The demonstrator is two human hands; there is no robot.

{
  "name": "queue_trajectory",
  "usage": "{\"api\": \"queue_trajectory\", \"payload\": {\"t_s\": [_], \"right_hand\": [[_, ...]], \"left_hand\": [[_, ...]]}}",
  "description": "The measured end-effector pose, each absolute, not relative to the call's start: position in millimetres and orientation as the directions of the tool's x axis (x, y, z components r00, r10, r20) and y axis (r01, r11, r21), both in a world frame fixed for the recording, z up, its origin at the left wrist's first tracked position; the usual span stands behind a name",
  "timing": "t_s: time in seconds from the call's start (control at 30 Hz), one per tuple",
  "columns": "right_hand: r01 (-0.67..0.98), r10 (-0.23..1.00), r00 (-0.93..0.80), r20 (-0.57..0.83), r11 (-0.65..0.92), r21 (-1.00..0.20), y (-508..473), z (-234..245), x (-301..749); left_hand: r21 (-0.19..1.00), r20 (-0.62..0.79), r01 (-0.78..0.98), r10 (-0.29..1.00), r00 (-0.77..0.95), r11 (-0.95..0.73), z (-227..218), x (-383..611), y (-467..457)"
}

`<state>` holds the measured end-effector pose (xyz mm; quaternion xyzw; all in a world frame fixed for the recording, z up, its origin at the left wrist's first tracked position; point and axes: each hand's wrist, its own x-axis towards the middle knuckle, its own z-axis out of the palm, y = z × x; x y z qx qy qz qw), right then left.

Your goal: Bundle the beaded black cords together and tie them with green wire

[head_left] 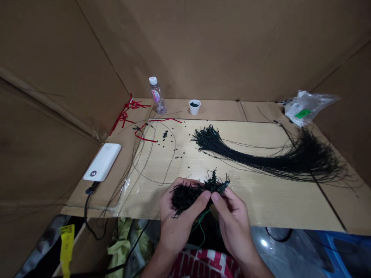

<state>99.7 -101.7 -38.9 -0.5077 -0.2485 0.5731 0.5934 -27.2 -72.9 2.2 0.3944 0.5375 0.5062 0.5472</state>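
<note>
The person's left hand (176, 222) and right hand (234, 224) are pressing together on a clump of black cords (188, 197), clamping it between them at chest height above the table's near edge. Ahead of the grip, a long sheaf of black cords (261, 158) is lying across the table (275, 204), running left to right, its beaded end pointing back left and closer to the right hand.
</note>
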Motion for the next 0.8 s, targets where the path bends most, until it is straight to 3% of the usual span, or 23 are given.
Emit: {"api": "queue_trajectory", "payload": {"t_s": [0.3,0.53,0.8], "right_hand": [[-0.600,0.941,0.150,-0.304,-0.158,-0.785,-102.1,-36.6,98.5],[-0.506,0.931,0.186,-0.313,-0.182,-0.843,-102.5,-38.7,98.8],[-0.489,0.932,0.203,-0.301,-0.170,-0.856,-102.3,-41.8,98.1]], "left_hand": [[0.980,-0.196,-0.068,0.969,-0.152,0.188,2.8,-25.7,-72.1],[0.959,-0.255,-0.131,0.967,-0.016,0.251,2.2,-28.9,-70.6],[0.984,-0.176,-0.054,0.981,-0.076,0.173,4.1,-28.9,-72.1]]}}
